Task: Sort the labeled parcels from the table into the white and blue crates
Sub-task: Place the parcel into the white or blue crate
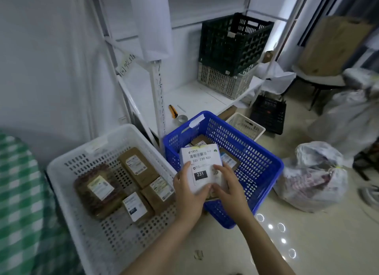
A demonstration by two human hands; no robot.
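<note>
I hold the parcel (202, 168) in both hands: left hand (189, 194) and right hand (229, 189) grip its near end. Long axis points away, over the blue crate's (266, 162) near-left rim; white crate (67, 168) lies left.

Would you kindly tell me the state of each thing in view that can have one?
White perforated plastic crate: holds four brown labelled parcels.
Blue perforated plastic crate: holds a few parcels, partly hidden.
White labelled parcel box: held in both hands over the blue crate's near side.
Left hand: grips the box's left edge.
Right hand: holds its lower right.
Black slatted plastic crate: stacked on a beige crate.
</note>
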